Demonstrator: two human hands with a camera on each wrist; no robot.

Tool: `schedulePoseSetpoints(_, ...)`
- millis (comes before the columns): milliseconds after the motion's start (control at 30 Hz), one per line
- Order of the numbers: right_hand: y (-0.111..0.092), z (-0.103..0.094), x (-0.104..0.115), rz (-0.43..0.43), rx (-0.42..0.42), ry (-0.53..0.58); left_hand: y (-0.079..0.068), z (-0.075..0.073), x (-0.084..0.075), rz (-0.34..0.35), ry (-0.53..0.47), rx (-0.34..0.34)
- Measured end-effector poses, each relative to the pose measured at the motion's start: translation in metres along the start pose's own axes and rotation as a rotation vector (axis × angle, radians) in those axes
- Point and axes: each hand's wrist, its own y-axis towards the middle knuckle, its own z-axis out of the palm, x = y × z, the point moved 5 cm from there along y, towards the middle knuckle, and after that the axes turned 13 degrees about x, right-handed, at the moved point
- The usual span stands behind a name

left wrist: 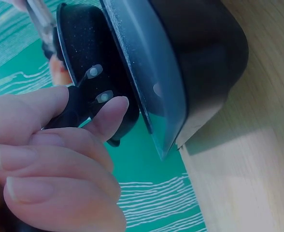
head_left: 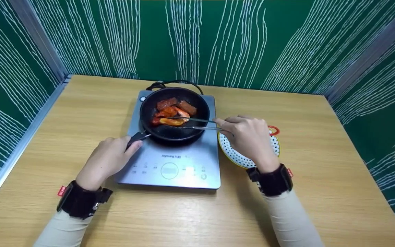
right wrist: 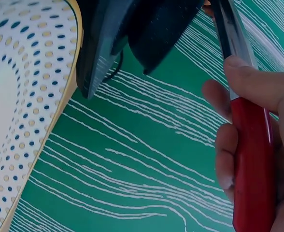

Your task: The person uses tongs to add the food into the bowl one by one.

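My left hand grips the black handle of a frying pan, thumb along its top. The pan sits on an induction cooktop. In it lie two brown slabs and several glossy orange-red food pieces. My right hand holds metal tongs; their red grip shows in the right wrist view, and a red loop sticks out behind the hand in the head view. The tong tips reach into the pan at the orange piece, one arm above the other.
A dotted plate with a yellow rim stands right of the cooktop, partly under my right hand. A black cord loops behind the pan. Green panels with white lines border the wooden table at the back and sides.
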Motion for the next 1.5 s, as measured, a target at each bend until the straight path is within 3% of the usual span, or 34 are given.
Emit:
schedulePoseSetpoints(267, 0.007, 0.014, 0.009, -0.040, 0.054, -0.034, 0.001, -0.001, -0.001, 0.017, 0.053, -0.023)
schedulePoseSetpoints(667, 0.014, 0.019, 0.017, -0.057, 0.068, -0.024, 0.001, 0.001, 0.001, -0.008, 0.032, 0.001)
schedulePoseSetpoints(1033, 0.010, 0.010, 0.011, -0.020, 0.146, 0.038, 0.001, 0.001, 0.000, -0.009, 0.006, 0.008)
schedulePoseSetpoints(1500, 0.000, -0.005, -0.003, 0.019, 0.156, 0.068, 0.001, 0.001, -0.001, -0.013, 0.008, 0.015)
